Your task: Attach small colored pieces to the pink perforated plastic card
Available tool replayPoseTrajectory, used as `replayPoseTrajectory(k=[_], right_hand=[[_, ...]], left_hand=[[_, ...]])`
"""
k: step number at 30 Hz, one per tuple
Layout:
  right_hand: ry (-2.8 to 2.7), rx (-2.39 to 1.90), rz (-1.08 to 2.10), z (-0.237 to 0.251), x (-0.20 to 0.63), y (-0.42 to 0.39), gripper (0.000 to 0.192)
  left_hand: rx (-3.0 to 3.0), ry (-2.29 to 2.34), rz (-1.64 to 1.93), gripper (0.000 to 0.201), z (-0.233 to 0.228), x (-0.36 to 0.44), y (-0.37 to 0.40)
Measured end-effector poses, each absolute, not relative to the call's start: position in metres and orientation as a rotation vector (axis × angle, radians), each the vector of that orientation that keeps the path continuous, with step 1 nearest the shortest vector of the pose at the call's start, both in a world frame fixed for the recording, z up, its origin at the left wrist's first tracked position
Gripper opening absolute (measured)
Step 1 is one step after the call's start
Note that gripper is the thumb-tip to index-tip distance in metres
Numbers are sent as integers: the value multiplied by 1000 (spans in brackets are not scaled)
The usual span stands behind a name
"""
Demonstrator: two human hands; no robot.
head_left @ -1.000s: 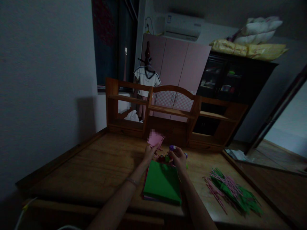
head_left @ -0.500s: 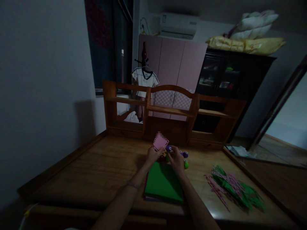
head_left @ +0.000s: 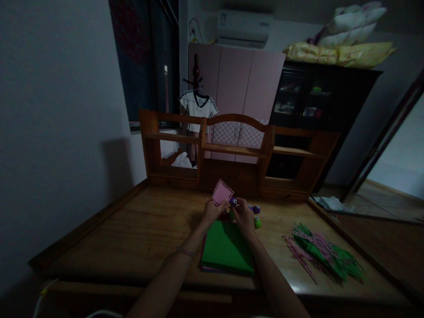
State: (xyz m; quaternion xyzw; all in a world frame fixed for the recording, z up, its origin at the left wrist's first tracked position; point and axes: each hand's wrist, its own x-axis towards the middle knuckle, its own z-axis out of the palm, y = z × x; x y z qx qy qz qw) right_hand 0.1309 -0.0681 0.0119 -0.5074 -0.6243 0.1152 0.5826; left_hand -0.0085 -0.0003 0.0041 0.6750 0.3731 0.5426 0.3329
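Observation:
My left hand (head_left: 212, 211) holds up a small pink paper square (head_left: 221, 194) with punched edges. Beside it, my right hand (head_left: 243, 215) grips a small purple paper punch (head_left: 233, 202) against the paper's right edge. Both hands hover over the far end of a stack of coloured sheets with a green sheet (head_left: 226, 247) on top. Two more small punches, one purple (head_left: 256, 209) and one green (head_left: 257, 222), sit just right of my right hand on the wooden table (head_left: 149, 229).
A pile of cut green and pink paper strips (head_left: 323, 257) lies on the table's right side. A wooden shelf unit (head_left: 238, 152) stands along the far edge. A wall is at the left; wardrobes and a dark cabinet stand behind.
My right hand brought the purple punch left until it met the pink paper. The view has shifted slightly, and the two loose punches came into sight.

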Motion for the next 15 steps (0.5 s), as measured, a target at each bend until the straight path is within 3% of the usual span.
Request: replayPoseTrajectory(k=[15], right_hand=[[-1449, -1157, 280, 12, 131, -68, 27]], left_hand=[[1772, 943, 1367, 35, 5, -9, -2]])
